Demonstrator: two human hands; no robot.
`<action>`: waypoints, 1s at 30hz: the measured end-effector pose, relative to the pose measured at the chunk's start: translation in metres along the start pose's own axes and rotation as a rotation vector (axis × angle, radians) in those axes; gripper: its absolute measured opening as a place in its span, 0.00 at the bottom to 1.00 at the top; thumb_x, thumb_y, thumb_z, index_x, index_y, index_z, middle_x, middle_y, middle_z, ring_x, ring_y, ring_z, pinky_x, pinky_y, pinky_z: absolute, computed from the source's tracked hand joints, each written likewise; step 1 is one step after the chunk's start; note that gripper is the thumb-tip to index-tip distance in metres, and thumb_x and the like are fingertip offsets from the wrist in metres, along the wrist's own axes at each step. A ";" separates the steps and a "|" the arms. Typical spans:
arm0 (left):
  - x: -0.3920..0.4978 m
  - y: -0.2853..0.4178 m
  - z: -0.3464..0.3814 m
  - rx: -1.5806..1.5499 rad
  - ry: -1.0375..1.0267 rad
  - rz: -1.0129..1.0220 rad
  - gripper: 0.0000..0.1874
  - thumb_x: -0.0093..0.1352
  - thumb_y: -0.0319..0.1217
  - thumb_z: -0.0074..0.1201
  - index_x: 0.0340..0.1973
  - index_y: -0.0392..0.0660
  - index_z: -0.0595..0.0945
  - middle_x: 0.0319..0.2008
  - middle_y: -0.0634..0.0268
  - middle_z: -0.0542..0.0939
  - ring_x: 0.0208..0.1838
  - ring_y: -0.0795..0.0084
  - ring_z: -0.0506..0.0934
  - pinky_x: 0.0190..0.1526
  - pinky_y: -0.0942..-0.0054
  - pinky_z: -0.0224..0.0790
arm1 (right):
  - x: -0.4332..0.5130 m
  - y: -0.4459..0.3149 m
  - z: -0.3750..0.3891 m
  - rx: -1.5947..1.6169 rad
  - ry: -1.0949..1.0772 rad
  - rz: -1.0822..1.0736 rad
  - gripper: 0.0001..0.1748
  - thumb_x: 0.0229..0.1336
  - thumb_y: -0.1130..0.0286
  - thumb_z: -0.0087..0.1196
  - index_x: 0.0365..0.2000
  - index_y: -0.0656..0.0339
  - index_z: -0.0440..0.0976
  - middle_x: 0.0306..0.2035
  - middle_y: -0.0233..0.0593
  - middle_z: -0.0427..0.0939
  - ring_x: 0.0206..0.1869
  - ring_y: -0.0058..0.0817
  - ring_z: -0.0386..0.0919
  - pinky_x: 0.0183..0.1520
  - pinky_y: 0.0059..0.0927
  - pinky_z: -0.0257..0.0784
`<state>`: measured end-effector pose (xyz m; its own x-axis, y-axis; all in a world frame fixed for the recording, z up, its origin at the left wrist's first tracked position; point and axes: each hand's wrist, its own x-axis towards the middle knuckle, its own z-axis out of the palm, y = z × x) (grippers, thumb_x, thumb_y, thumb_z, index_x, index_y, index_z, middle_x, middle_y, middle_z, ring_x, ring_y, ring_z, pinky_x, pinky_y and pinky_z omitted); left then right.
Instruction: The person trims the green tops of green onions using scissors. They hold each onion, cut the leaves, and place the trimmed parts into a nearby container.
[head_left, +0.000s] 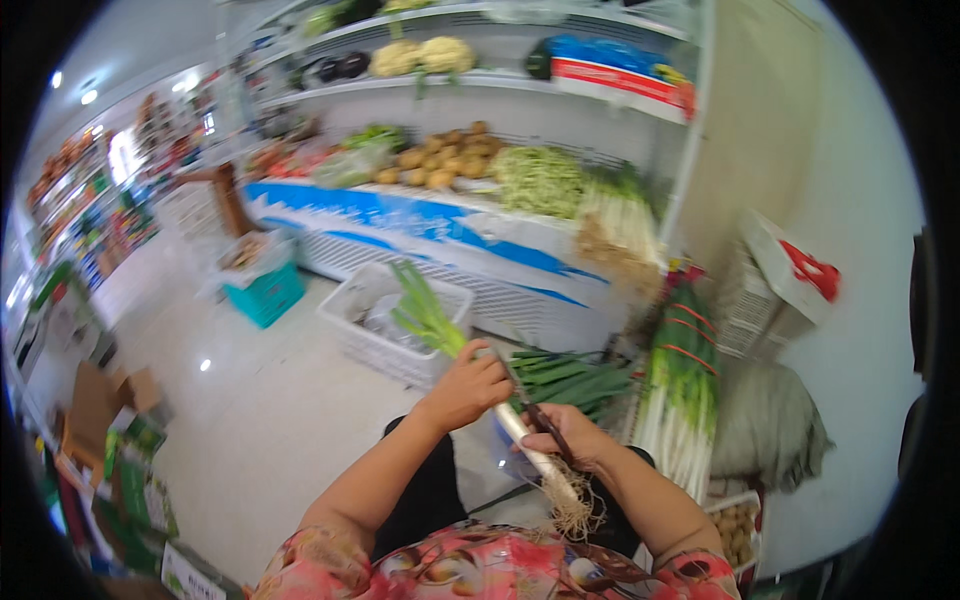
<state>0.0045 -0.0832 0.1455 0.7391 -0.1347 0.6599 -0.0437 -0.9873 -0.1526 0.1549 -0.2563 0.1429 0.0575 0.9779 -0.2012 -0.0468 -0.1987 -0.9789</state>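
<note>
My left hand (466, 388) grips a large green onion (513, 421) around its upper stalk. Its trimmed-looking green leaves (426, 311) point away from me, over a white plastic crate (390, 367). The pale shaft slants down toward my lap and ends in a tangle of roots (574, 506). In my right hand (577, 436) is a dark-handled cutting tool (550, 429), a knife or scissors; I cannot tell which. Its blade lies close beside the stalk near my left fingers. Cut-looking dark green leaves (570, 379) lie on the floor beyond my right hand.
A refrigerated display case (435, 232) holds potatoes (450, 157), more green onions (615, 202) and other vegetables. To the right stand a tied green onion bundle (682, 375), a sack (772, 427) and a box of brown produce (735, 529). A teal basket (266, 296) sits left; cardboard boxes (94, 412) line the left side.
</note>
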 end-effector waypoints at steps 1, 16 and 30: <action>0.012 0.006 0.002 0.037 0.022 0.014 0.03 0.61 0.28 0.54 0.30 0.50 0.78 0.27 0.70 0.72 0.39 0.69 0.75 0.60 0.53 0.59 | -0.009 0.000 -0.003 0.051 -0.003 -0.022 0.21 0.49 0.70 0.69 0.41 0.67 0.73 0.31 0.30 0.78 0.32 0.16 0.74 0.34 0.17 0.67; 0.122 0.026 0.068 -0.239 0.362 -0.156 0.37 0.58 0.32 0.65 0.63 0.52 0.69 0.53 0.60 0.69 0.58 0.60 0.68 0.62 0.50 0.54 | -0.032 -0.148 -0.141 -0.653 0.742 -0.405 0.13 0.45 0.74 0.68 0.27 0.63 0.72 0.21 0.23 0.70 0.25 0.12 0.66 0.28 0.19 0.62; -0.021 0.011 0.157 -0.947 -0.255 -0.418 0.30 0.66 0.26 0.54 0.64 0.44 0.67 0.55 0.48 0.70 0.56 0.45 0.69 0.57 0.54 0.62 | 0.262 -0.195 -0.358 -1.105 1.206 -0.061 0.25 0.42 0.53 0.65 0.25 0.70 0.79 0.29 0.57 0.80 0.33 0.51 0.80 0.37 0.43 0.75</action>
<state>0.0945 -0.0781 0.0143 0.9303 0.1434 0.3375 -0.1776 -0.6290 0.7569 0.5362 0.0154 0.2685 0.7572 0.4769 0.4463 0.6486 -0.6302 -0.4269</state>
